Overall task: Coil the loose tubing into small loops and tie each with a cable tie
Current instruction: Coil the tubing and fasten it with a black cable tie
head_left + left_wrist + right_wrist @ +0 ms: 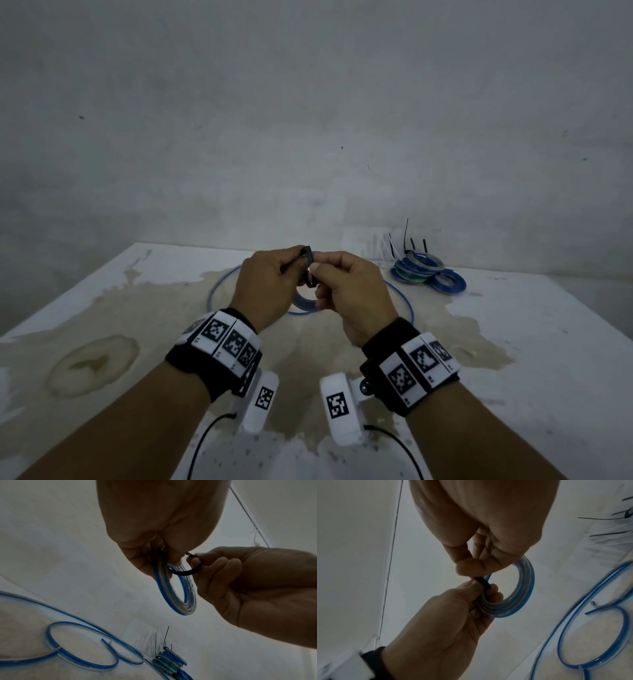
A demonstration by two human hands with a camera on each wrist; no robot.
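Both hands are raised over the table and meet fingertip to fingertip. My left hand (297, 268) grips a small coil of blue-and-clear tubing (175, 599) at its top; the coil (524, 588) hangs below the fingers. A black cable tie (187, 572) is looped around the coil's strands. My right hand (321, 272) pinches that cable tie (480, 580) between thumb and forefinger, beside the left thumb. In the head view only the tie's bent upper part (310, 260) and the coil's lower arc (305, 303) show.
Loose blue tubing (219, 284) lies in wide loops on the stained white table (513, 342) under the hands, its cut end visible near a loop (68, 622). A pile of tied coils (424, 270) with upright tie tails sits at the back right, next to spare white ties (376, 251).
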